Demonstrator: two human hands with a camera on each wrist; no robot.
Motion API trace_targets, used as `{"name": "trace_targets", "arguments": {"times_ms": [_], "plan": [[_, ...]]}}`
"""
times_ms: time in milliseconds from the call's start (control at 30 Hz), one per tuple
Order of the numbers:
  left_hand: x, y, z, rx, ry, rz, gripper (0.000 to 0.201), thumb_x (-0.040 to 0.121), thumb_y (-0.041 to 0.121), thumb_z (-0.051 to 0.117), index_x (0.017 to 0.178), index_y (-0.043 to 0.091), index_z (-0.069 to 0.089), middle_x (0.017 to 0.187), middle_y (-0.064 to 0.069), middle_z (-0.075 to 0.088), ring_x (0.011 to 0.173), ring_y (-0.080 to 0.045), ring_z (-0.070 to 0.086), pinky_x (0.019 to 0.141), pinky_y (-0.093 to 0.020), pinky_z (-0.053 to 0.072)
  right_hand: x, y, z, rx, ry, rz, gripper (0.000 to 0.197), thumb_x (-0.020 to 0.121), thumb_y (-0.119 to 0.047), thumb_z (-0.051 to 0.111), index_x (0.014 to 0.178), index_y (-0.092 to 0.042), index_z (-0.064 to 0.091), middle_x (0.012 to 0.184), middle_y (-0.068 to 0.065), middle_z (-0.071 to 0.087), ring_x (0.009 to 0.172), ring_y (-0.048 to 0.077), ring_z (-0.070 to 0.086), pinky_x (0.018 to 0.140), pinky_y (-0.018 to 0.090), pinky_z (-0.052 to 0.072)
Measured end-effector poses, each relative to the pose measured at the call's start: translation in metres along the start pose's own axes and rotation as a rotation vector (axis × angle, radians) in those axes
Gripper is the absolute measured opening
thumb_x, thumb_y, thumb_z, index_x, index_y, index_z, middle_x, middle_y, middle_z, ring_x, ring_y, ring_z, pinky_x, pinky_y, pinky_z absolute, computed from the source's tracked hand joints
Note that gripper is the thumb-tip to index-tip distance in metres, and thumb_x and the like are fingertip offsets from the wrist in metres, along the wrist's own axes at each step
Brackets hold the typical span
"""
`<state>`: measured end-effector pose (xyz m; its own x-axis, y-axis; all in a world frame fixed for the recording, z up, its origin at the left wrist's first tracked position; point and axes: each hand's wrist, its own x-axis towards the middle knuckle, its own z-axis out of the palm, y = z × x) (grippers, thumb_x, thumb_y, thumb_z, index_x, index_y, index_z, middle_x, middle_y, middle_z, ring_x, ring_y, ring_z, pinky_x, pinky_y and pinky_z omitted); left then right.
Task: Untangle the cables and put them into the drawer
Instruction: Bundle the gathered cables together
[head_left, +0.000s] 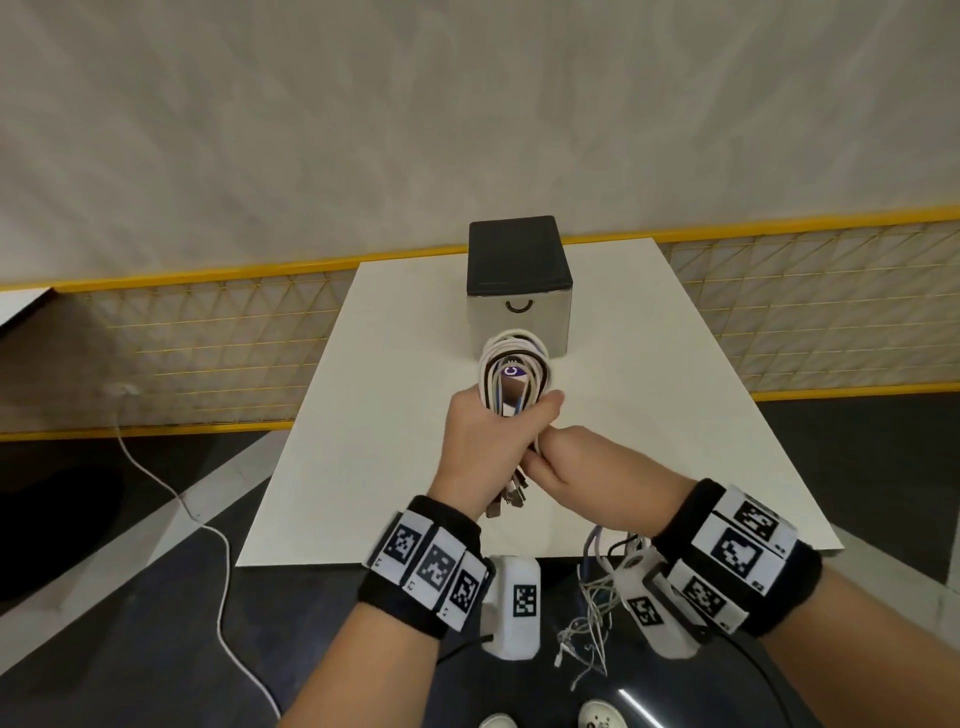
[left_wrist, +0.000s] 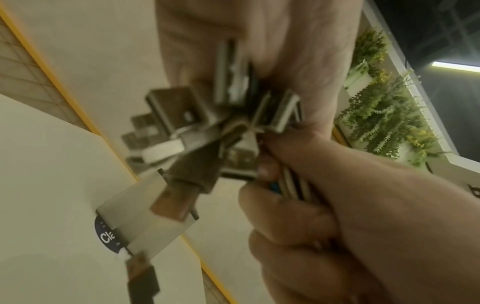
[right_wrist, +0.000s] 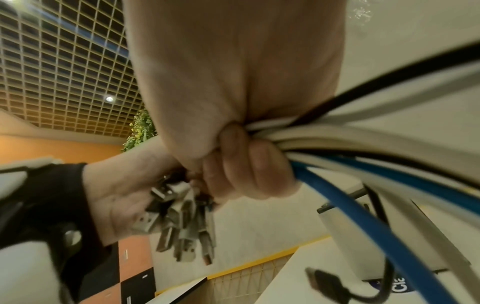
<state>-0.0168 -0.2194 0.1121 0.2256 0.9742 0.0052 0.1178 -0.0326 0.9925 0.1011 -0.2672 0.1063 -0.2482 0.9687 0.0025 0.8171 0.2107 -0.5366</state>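
Above table, both fists round cables

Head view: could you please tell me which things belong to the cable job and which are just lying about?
Job:
cables, gripped by left hand and right hand
drawer, closed
table

Lying about:
floor cord
mesh fence

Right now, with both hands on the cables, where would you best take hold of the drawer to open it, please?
Take the dark curved handle on the drawer's front face, from the near side. It is the only grip on that flat front, and it faces you. One hand must first leave the cable bundle.
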Motion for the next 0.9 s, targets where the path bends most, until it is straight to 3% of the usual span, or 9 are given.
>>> {"name": "trace_targets", "arguments": {"times_ms": [100, 233, 367, 433, 500, 567, 667, 767, 900], "plan": [[-0.001, 0.002, 0.0, -0.034, 0.09, 0.023, 0.037, 0.083, 0.015, 0.072, 0.063, -0.006, 0.049, 0.056, -0.01, 0.041, 0.049, -0.019, 0.04, 0.046, -0.029, 0.036, 0.002, -0.002, 0.002, 0.138, 0.018, -0.039, 0.012, 0.101, -0.029, 0.036, 0.098, -0.019, 0.042, 0.064, -0.01, 0.051, 0.054, 0.007, 0.049, 0.056, 0.023, 0.039], [0.002, 0.014, -0.006, -0.122, 0.204, 0.034, 0.039, 0.091, 0.022, 0.066, 0.055, 0.009, 0.059, 0.052, -0.001, 0.06, 0.05, -0.014, 0.059, 0.052, -0.024, 0.047, 0.002, 0.006, 0.003, 0.461, 0.014, -0.078, 0.017, 0.098, -0.031, 0.047, 0.088, -0.019, 0.054, 0.055, -0.007, 0.057, 0.052, 0.005, 0.054, 0.06, 0.022, 0.046], [0.002, 0.036, -0.021, -0.333, 0.134, 0.067, 0.035, 0.099, 0.028, 0.058, 0.068, 0.014, 0.069, 0.065, -0.005, 0.074, 0.062, -0.018, 0.074, 0.059, -0.032, 0.058, -0.004, 0.037, 0.021, 0.51, -0.079, 0.039, 0.02, 0.093, -0.034, 0.057, 0.081, -0.018, 0.054, 0.069, -0.002, 0.066, 0.065, 0.014, 0.064, 0.068, 0.022, 0.049], [0.003, 0.037, -0.025, -0.277, 0.109, 0.167, 0.025, 0.1, 0.025, 0.056, 0.08, 0.023, 0.072, 0.06, -0.002, 0.07, 0.057, -0.016, 0.07, 0.06, -0.033, 0.06, -0.005, 0.052, 0.026, 0.433, -0.155, 0.097, 0.021, 0.089, -0.04, 0.06, 0.094, -0.02, 0.058, 0.085, -0.006, 0.069, 0.083, 0.013, 0.068, 0.079, 0.025, 0.049], [0.005, 0.034, -0.025, -0.189, 0.069, 0.272, 0.016, 0.1, 0.021, 0.055, 0.099, 0.032, 0.067, 0.05, 0.002, 0.057, 0.051, -0.011, 0.061, 0.069, -0.037, 0.061, -0.001, 0.055, 0.021, 0.345, -0.18, 0.094, 0.06, 0.078, -0.053, 0.068, 0.127, -0.023, 0.048, 0.12, -0.013, 0.06, 0.115, 0.004, 0.057, 0.098, 0.023, 0.042], [0.005, 0.03, -0.019, -0.114, 0.039, 0.298, 0.017, 0.099, 0.02, 0.058, 0.105, 0.033, 0.065, 0.051, 0.006, 0.053, 0.05, -0.008, 0.055, 0.069, -0.033, 0.06, 0.007, 0.042, 0.012, 0.509, -0.019, 0.057, 0.099, 0.067, -0.05, 0.078, 0.147, -0.031, 0.023, 0.141, -0.015, 0.043, 0.133, -0.003, 0.038, 0.111, 0.02, 0.029], [0.003, 0.032, -0.01, -0.093, 0.037, 0.337, 0.01, 0.097, 0.015, 0.061, 0.103, 0.022, 0.066, 0.057, 0.014, 0.059, 0.059, -0.003, 0.059, 0.067, -0.019, 0.052, 0.022, 0.016, 0.014, 0.794, 0.219, -0.074, 0.088, 0.072, -0.018, 0.082, 0.14, -0.037, 0.03, 0.123, -0.002, 0.06, 0.112, 0.007, 0.06, 0.097, 0.023, 0.047], [0.005, 0.039, -0.014, -0.191, 0.052, 0.344, 0.006, 0.098, 0.015, 0.058, 0.099, 0.019, 0.061, 0.058, 0.008, 0.059, 0.083, -0.017, 0.074, 0.074, -0.029, 0.058, 0.023, 0.01, 0.035, 0.79, 0.201, -0.022, 0.057, 0.084, -0.013, 0.07, 0.127, -0.038, 0.04, 0.092, 0.001, 0.064, 0.07, 0.009, 0.064, 0.065, 0.03, 0.056], [0.009, 0.039, -0.033, -0.232, 0.087, 0.416, 0.011, 0.1, 0.012, 0.054, 0.095, 0.02, 0.059, 0.062, -0.002, 0.057, 0.064, -0.02, 0.067, 0.062, -0.027, 0.054, 0.017, 0.032, 0.051, 0.689, 0.087, 0.075, 0.007, 0.091, -0.019, 0.062, 0.097, -0.02, 0.064, 0.066, -0.004, 0.058, 0.057, 0.009, 0.055, 0.06, 0.03, 0.053]]}}
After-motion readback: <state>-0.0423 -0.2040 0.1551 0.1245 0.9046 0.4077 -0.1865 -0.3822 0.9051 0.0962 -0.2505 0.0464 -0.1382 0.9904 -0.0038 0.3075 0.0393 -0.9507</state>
